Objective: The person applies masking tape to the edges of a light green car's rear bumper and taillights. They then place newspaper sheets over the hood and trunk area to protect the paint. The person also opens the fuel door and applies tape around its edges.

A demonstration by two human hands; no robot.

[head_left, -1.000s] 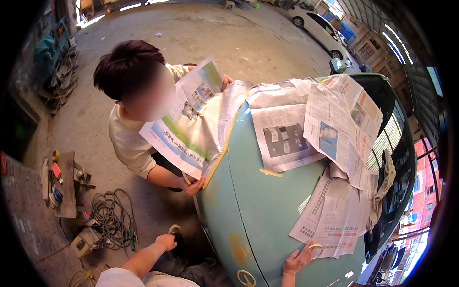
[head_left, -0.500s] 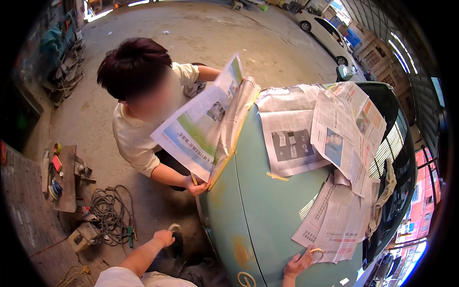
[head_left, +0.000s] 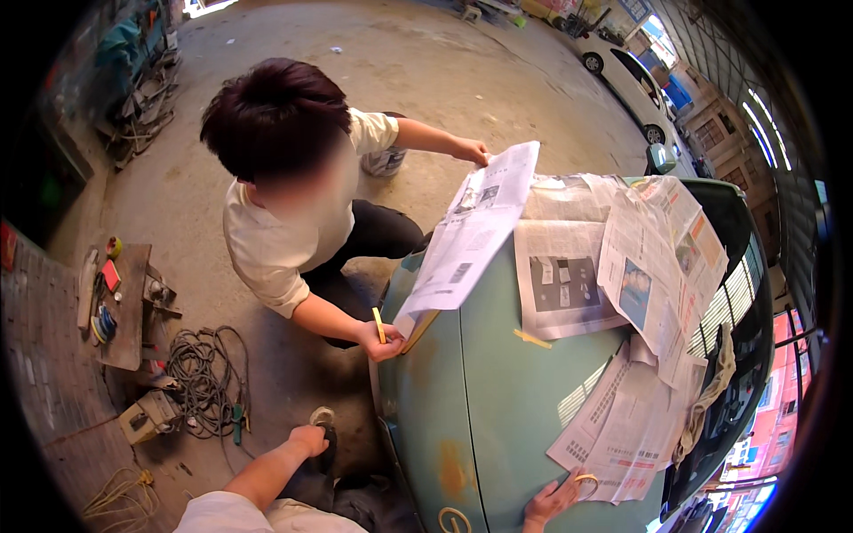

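Note:
My left hand point(head_left: 308, 440) is curled closed above my shoe at the lower middle, and nothing shows in it. My right hand point(head_left: 551, 504) lies at the edge of the green car hood point(head_left: 498, 400), its fingers on a roll of yellow masking tape point(head_left: 586, 485). That roll touches the lower edge of a newspaper sheet point(head_left: 626, 431) spread on the hood. Across from me, a co-worker point(head_left: 293, 222) holds another newspaper sheet point(head_left: 475, 226) up by both ends. A yellow tape roll point(head_left: 379, 325) is at the co-worker's near hand point(head_left: 382, 342).
More newspaper point(head_left: 662, 266) covers the hood near the windshield, with a twisted cloth point(head_left: 706, 395) beside it. A short tape strip point(head_left: 532, 338) sticks to the hood. On the floor at left are a small bench point(head_left: 126, 306) and coiled cable point(head_left: 206, 377). A white car point(head_left: 626, 84) stands far right.
The co-worker has lifted the newspaper sheet off the hood's far edge and turned it over, with the far hand now visible on its top corner. My hands stay nearly in place.

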